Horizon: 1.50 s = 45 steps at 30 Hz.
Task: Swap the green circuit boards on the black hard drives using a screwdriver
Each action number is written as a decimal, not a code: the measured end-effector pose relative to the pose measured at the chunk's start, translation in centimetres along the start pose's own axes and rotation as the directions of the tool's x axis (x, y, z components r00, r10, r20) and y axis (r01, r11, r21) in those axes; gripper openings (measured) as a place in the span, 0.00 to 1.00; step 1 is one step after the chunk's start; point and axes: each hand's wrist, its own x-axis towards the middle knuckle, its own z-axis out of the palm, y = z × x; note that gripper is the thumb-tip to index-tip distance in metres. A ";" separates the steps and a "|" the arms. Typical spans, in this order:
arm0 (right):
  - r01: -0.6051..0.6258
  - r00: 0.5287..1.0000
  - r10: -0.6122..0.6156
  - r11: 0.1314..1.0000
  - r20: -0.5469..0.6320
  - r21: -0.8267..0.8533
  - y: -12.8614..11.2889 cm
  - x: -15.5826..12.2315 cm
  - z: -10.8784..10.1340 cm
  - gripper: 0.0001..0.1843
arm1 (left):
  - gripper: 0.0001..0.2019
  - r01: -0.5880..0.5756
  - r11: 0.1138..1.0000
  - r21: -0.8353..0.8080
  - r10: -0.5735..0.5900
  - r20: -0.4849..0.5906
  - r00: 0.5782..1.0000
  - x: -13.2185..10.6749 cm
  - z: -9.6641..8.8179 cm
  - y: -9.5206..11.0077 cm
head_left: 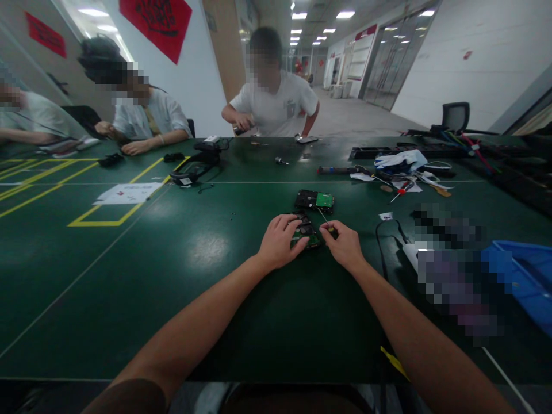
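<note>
My left hand rests over a hard drive lying on the green table, fingers across it and thumb at its near edge, gripping it. The drive's green circuit board shows partly below my fingers. In my right hand, thumb and fingers pinch a small screwdriver, its thin shaft slanting up and left. Just beyond lies a second hard drive, black with a green board at its right. The screwdriver's tip appears close to that drive's near edge; whether they touch I cannot tell.
Tiny screws lie to the left. At right are a red-handled screwdriver, cables, a white power strip and a blue bin. A paper sheet lies left. Across the table, a person stands, with others further left.
</note>
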 end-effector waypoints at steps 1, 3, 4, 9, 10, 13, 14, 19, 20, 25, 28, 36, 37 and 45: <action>0.004 1.000 -0.004 1.000 -0.003 0.005 0.0 0.0 0.0 0.12 | 0.23 -0.027 1.000 0.004 0.027 0.009 1.000 -0.1 -0.1 0.6; 0.012 1.000 -0.012 1.000 -0.003 0.010 0.1 0.0 -0.1 0.11 | 0.22 -0.060 0.998 0.020 0.059 0.034 0.998 -0.5 -0.1 1.8; 0.018 1.000 -0.018 1.000 -0.002 0.009 0.1 0.0 -0.1 0.11 | 0.21 -0.066 0.997 0.030 0.065 0.046 0.997 -0.7 0.0 2.2; 0.064 0.998 -0.064 0.998 -0.002 -0.022 0.3 0.0 0.1 0.09 | 0.22 -0.141 0.986 0.092 0.127 0.143 0.982 -1.7 1.0 3.2; 0.073 0.997 -0.073 0.997 -0.001 -0.020 0.4 -0.1 0.1 0.08 | 0.22 -0.151 0.983 0.101 0.133 0.159 0.978 -1.7 1.2 3.2; 0.102 0.995 -0.102 0.995 0.000 0.000 0.4 -0.1 0.3 0.07 | 0.18 -0.168 0.979 0.115 0.145 0.183 0.972 -1.7 1.6 2.7; 0.115 0.993 -0.115 0.993 0.001 0.005 0.4 -0.1 0.4 0.07 | 0.17 -0.176 0.977 0.117 0.153 0.185 0.971 -1.6 1.6 2.5; 0.147 0.989 -0.147 0.989 0.019 0.010 0.3 0.0 0.5 0.07 | 0.14 -0.209 0.971 0.114 0.186 0.188 0.964 -1.3 1.5 1.8; 0.141 0.990 -0.141 0.990 0.020 0.007 0.3 0.0 0.5 0.07 | 0.14 -0.211 0.971 0.114 0.188 0.187 0.964 -1.3 1.5 1.7; 0.120 0.993 -0.120 0.993 0.021 -0.010 0.2 -0.2 0.3 0.08 | 0.13 -0.204 0.973 0.111 0.184 0.170 0.968 -1.2 1.5 1.8; 0.118 0.993 -0.118 0.993 0.021 -0.009 0.1 -0.3 0.3 0.08 | 0.13 -0.197 0.974 0.113 0.178 0.159 0.971 -1.3 1.7 1.9; 0.125 0.991 -0.124 0.992 0.051 -0.005 -0.3 -0.3 0.1 0.08 | 0.15 -0.179 0.976 0.125 0.160 0.147 0.976 -1.7 2.0 2.1; 0.124 0.991 -0.123 0.992 0.051 -0.009 -0.3 -0.3 0.1 0.08 | 0.15 -0.179 0.975 0.129 0.160 0.148 0.976 -1.7 2.0 2.0; 0.131 0.989 -0.130 0.991 0.070 -0.010 -0.6 -0.3 0.2 0.08 | 0.15 -0.196 0.973 0.121 0.170 0.196 0.966 -1.4 1.7 1.6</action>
